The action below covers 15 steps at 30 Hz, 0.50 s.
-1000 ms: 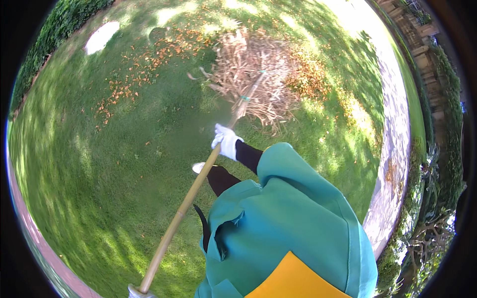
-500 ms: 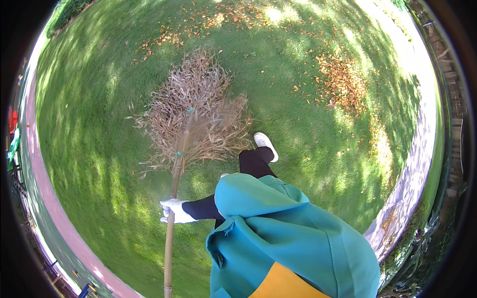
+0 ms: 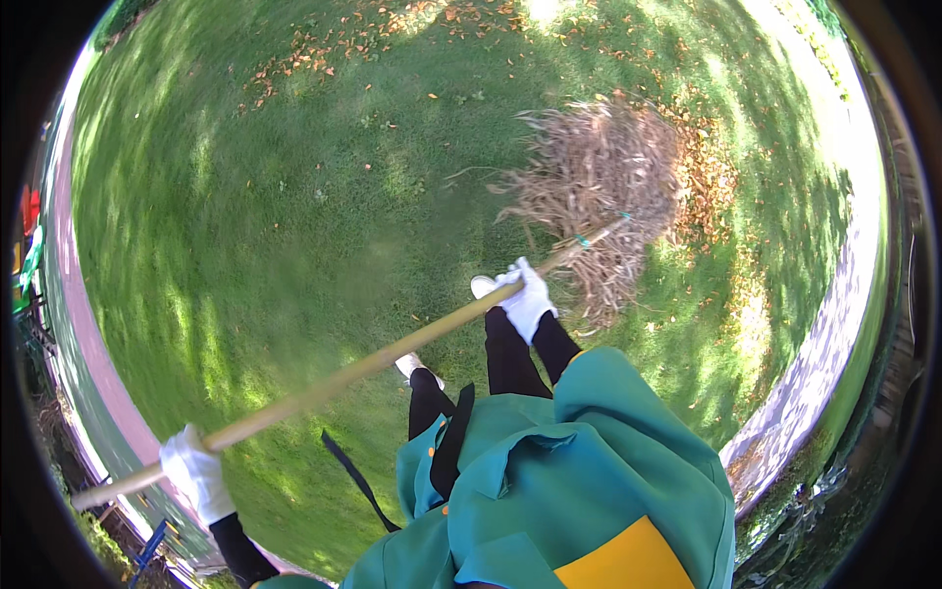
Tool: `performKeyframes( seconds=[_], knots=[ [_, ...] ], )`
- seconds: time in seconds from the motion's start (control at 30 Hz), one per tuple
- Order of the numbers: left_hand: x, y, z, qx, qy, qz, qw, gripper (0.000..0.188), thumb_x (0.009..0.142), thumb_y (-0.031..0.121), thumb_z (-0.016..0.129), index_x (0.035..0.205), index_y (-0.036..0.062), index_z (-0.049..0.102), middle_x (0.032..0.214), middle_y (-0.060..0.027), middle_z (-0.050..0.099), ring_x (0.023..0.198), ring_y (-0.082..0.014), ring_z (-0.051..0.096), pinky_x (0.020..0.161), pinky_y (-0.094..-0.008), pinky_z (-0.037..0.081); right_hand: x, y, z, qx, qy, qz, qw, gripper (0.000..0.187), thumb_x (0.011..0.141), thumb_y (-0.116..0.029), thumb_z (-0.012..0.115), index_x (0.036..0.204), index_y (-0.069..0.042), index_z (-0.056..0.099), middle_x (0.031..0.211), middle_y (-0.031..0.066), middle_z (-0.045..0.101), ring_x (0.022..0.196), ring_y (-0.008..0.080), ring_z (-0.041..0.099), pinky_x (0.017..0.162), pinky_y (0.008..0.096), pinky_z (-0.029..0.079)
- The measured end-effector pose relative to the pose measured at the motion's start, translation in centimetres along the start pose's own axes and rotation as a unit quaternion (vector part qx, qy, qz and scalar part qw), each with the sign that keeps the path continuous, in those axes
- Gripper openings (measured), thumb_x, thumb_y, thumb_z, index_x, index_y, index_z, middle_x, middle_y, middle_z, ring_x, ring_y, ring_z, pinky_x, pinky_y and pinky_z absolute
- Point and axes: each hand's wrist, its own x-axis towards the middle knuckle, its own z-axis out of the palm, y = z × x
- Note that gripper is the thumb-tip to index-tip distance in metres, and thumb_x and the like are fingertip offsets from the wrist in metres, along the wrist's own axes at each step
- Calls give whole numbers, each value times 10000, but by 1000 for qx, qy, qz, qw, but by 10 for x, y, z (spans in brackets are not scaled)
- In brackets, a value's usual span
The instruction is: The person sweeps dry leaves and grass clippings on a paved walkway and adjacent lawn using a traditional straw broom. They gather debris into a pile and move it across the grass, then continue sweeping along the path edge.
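Observation:
A long broom with a big head of dry, greyish-brown twigs and leaves (image 3: 594, 167) slants across the view, its head up and right over the grass. Its pale wooden pole (image 3: 363, 371) runs down to the lower left, with green ties near the head. My left hand (image 3: 198, 473), in a white glove, is closed round the pole close to its top end. Lower on the pole, nearer the head, my white-gloved right hand (image 3: 527, 297) is wrapped round it. The right edge of the broom head overlaps a patch of orange fallen leaves (image 3: 708, 182).
More fallen leaves (image 3: 304, 57) lie scattered across the far lawn (image 3: 245, 196). A pale paved path (image 3: 819, 334) curves along the right, a pinkish one (image 3: 93, 344) along the left. My white shoes (image 3: 483, 286) stand on the grass below the broom head.
The broom head has swung from the middle left to the right, onto the orange leaves. The pole has gone from nearly upright to slanting. Both hands now show on it; earlier only one did.

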Motion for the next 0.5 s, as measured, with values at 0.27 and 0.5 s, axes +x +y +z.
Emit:
performKeyframes(
  seconds=[0.27,0.5],
  knots=[
    [89,256,-97,-82,246,202,944,74,746,65,592,804,88,552,614,13,528,489,-111,509,522,-292,388,-55,-276,-41,14,37,-139,989,223,922,-256,571,768,-121,482,452,-92,360,383,53,392,460,214,409],
    [10,133,-39,-95,145,71,982,202,681,148,587,863,64,563,608,-9,498,559,-139,529,516,-312,392,-74,-222,-58,-134,125,-36,982,351,931,-336,536,647,-167,418,456,-84,348,415,73,392,487,248,396]
  ],
)
